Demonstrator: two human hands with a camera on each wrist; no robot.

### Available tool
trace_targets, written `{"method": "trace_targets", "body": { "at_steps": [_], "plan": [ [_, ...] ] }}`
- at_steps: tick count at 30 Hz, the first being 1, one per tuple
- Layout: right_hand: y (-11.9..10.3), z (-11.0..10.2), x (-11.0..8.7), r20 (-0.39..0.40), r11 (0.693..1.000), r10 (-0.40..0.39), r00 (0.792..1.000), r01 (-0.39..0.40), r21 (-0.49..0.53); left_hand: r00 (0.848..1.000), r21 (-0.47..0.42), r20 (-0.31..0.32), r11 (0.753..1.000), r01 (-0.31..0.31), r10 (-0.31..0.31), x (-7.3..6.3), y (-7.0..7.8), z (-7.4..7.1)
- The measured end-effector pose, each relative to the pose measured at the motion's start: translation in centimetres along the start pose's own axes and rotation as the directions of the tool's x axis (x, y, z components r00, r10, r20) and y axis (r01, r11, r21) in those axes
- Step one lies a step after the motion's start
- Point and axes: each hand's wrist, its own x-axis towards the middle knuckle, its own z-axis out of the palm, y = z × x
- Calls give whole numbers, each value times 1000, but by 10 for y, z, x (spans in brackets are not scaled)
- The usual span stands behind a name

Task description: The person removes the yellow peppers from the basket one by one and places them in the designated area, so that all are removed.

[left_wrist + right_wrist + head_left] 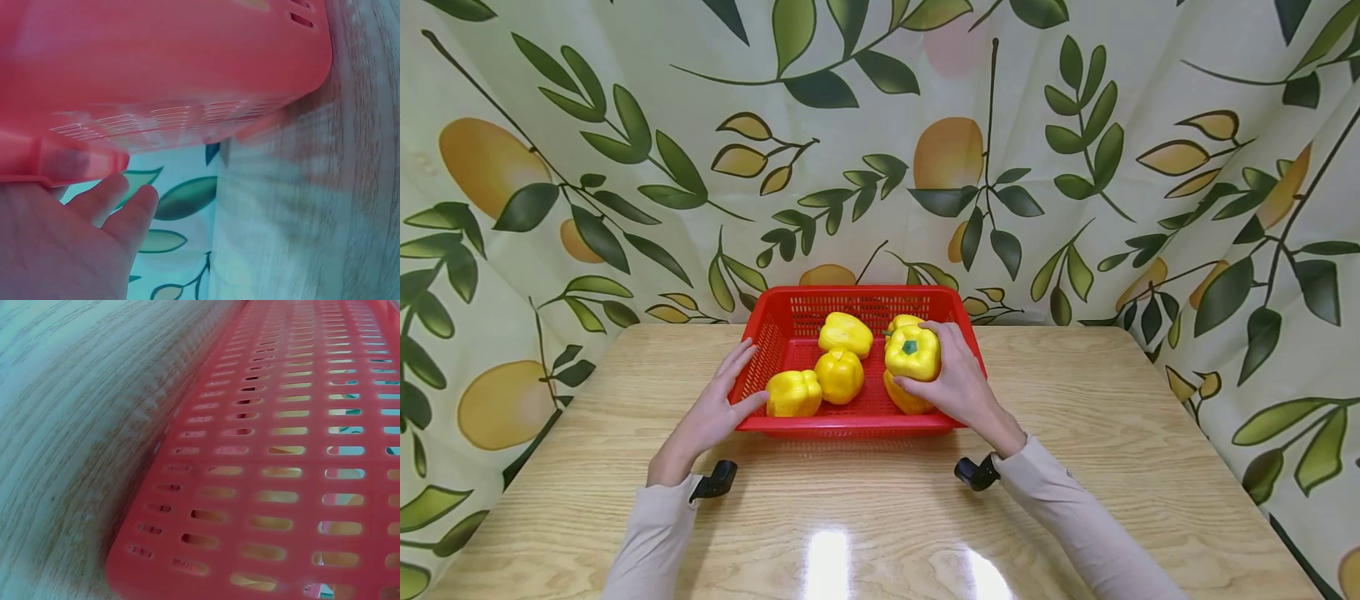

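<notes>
A red plastic basket (pixel 850 423) with slotted walls stands on the table, several yellow bell peppers inside. Over its right side my right hand (pixel 964 383) grips a yellow bell pepper (pixel 913 357) between thumb and fingers, its green stem facing me. That pepper partly covers two others, one behind (pixel 904 320) and one below (pixel 907 400). My left hand (pixel 709 408) is at the left rim with fingers extended, its thumb close to the front-left pepper (pixel 793 393). In the left wrist view, the fingers (pixel 128 215) reach along outside the basket wall (pixel 187 56).
Two more peppers lie mid-basket, one at the back (pixel 846 335) and one in front of it (pixel 839 377). The wooden table (pixel 850 500) ends behind the basket at a leaf-and-fruit patterned curtain (pixel 865 250). Slotted basket wall (pixel 269 487) fills much of the right wrist view.
</notes>
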Motion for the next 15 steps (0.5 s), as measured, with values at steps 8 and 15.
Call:
{"method": "trace_targets", "body": {
  "at_steps": [8, 15],
  "plan": [
    [2, 1, 0, 10, 1000, -1, 1000, 1, 6, 1000, -4, -13, 1000, 4, -4, 0, -1, 1],
    [2, 1, 0, 9, 1000, -21, 1000, 21, -3, 999, 54, -53, 999, 5, -2, -1, 0, 0]
  ]
}}
